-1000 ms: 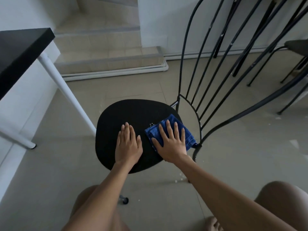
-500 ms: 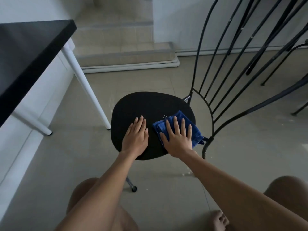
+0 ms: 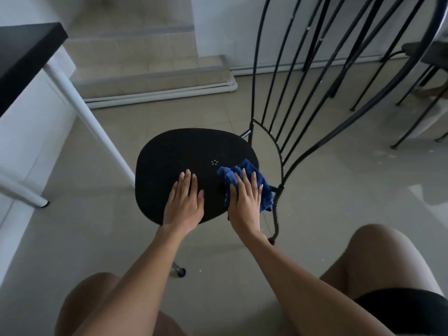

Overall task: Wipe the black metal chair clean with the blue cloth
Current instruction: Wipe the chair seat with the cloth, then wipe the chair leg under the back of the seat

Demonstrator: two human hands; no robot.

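The black metal chair (image 3: 174,154) stands on the tiled floor, its round seat facing me and its thin-barred backrest (image 3: 286,88) rising to the right. A crumpled blue cloth (image 3: 263,185) lies on the seat's right edge. My right hand (image 3: 244,200) presses flat on the cloth with straight fingers. My left hand (image 3: 185,202) rests flat on the bare seat beside it, fingers straight, holding nothing.
A black tabletop (image 3: 21,52) on white legs (image 3: 89,122) stands at the left, close to the seat. Tiled steps (image 3: 150,69) lie behind. More black chair frames (image 3: 417,76) crowd the right. My knees (image 3: 378,253) are at the bottom.
The right hand slid the cloth toward the seat's right front edge, bunching it. The left hand stayed flat on the seat. The camera view shifted slightly.
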